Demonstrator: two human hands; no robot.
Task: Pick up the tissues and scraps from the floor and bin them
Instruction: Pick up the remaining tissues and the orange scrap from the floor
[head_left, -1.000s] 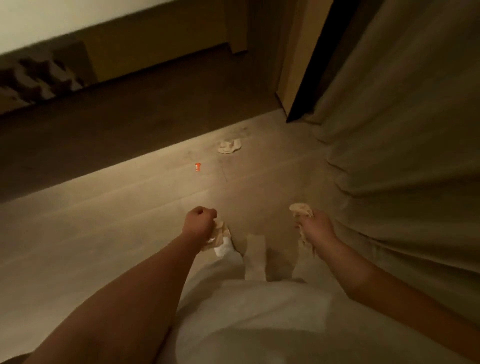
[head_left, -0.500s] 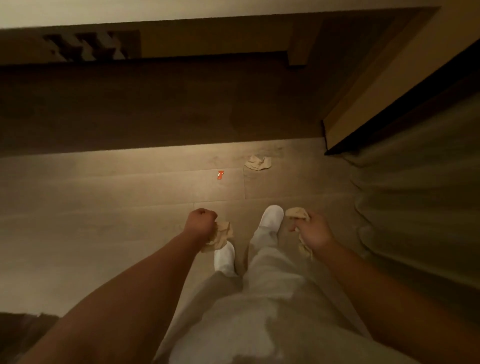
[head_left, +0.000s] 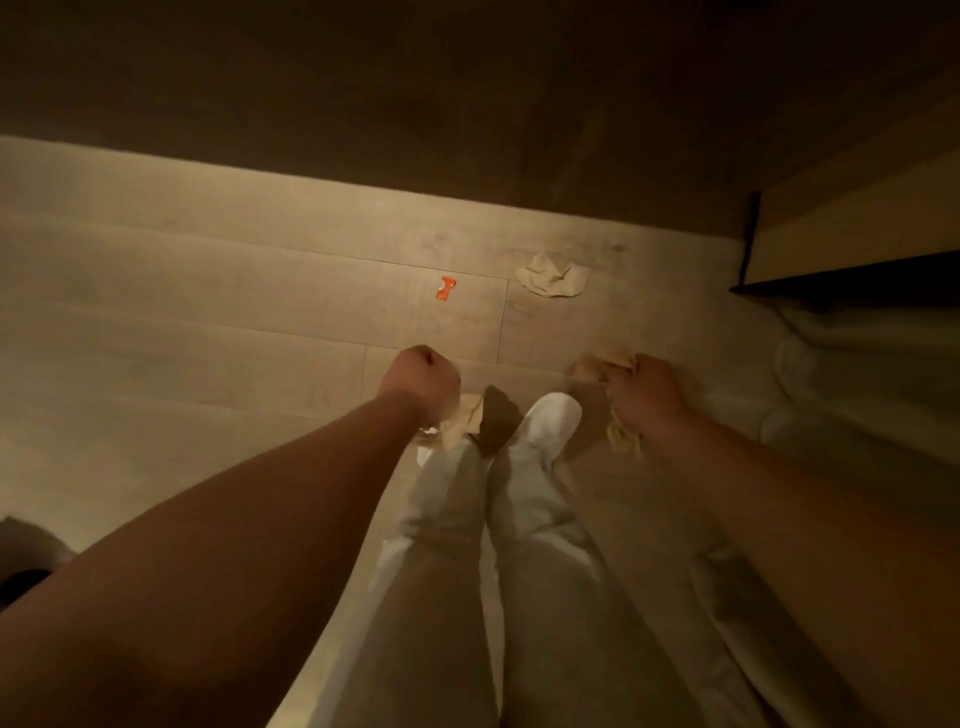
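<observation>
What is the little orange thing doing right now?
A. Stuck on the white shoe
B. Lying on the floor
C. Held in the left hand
B: the orange scrap lies on the floor by itself, ahead of both hands, left of the crumpled tissue.

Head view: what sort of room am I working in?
Probably a dim bedroom or hotel room: pale wood-plank floor, beige pleated curtain on the right, crumpled white tissue and small orange wrapper scrap lying loose.
</observation>
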